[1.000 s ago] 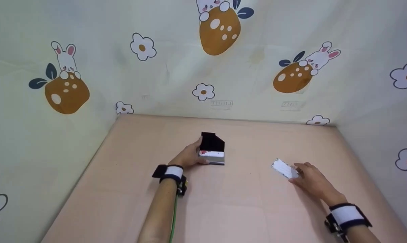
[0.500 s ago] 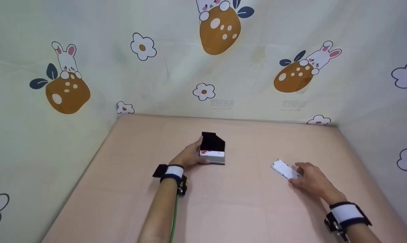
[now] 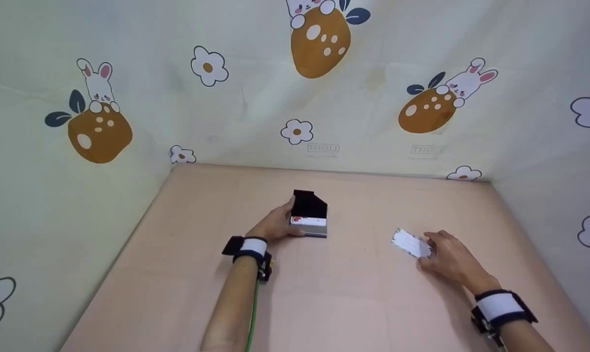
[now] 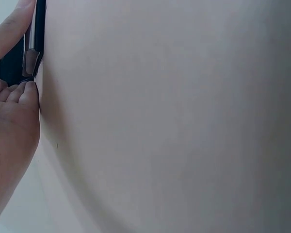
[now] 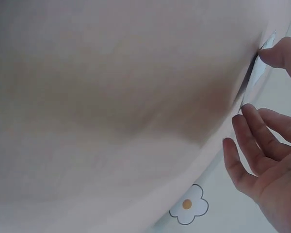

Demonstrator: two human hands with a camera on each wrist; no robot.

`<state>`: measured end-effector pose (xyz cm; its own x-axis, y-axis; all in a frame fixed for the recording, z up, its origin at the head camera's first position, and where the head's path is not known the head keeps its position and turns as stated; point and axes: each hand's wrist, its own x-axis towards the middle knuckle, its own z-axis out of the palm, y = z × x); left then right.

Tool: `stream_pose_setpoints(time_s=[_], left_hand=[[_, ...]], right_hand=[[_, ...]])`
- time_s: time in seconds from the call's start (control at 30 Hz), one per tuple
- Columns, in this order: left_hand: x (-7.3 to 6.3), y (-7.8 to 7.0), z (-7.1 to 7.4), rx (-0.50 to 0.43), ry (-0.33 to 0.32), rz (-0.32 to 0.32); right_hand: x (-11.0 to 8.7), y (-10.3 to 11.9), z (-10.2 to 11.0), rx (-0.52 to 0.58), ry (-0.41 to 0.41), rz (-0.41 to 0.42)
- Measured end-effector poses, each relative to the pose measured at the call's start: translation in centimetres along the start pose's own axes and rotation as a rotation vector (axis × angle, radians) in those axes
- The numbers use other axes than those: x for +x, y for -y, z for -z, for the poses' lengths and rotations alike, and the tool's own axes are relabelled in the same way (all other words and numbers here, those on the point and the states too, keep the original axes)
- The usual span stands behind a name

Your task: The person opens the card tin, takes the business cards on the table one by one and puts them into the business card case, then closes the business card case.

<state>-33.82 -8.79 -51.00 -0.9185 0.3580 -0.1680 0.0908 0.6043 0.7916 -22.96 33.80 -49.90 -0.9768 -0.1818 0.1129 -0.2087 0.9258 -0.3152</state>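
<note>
A card case [image 3: 310,204] stands near the middle of the table in the head view, its black lid flipped up. A white card with a red mark [image 3: 314,222] shows inside, above the case's grey front. My left hand [image 3: 275,225] grips the case at its left side, thumb along the front; the left wrist view shows the case [image 4: 33,41] edge-on between thumb and fingers. To the right, my right hand [image 3: 453,259] pinches the near end of a white card with a patterned border [image 3: 410,243]. In the right wrist view this card [image 5: 258,73] lies between thumb and fingertips, tilted off the table.
A pale pink cloth-like surface covers the table [image 3: 334,303]. Light curtains printed with rabbits, orange fruit and flowers [image 3: 296,132] rise behind and on both sides. Straps with small cameras [image 3: 501,308] sit on both wrists, and a green cable [image 3: 252,313] runs along the left forearm.
The right hand and its card have shifted very slightly left. The left hand and the card case have stayed in place while the head view drifted a little.
</note>
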Motion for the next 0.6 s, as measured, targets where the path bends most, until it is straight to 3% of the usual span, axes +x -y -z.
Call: stream_pose_setpoints(time_s=[0.27,0.6], left_hand=[[-0.3,-0.1,0.1,0.014,0.0,-0.01],[-0.3,0.1,0.1,0.01,-0.002,-0.023]], right_hand=[[1.0,0.8,-0.4,-0.083,-0.057,0.109],[2.4,2.6,-0.5,-0.11,-0.102,0.18]])
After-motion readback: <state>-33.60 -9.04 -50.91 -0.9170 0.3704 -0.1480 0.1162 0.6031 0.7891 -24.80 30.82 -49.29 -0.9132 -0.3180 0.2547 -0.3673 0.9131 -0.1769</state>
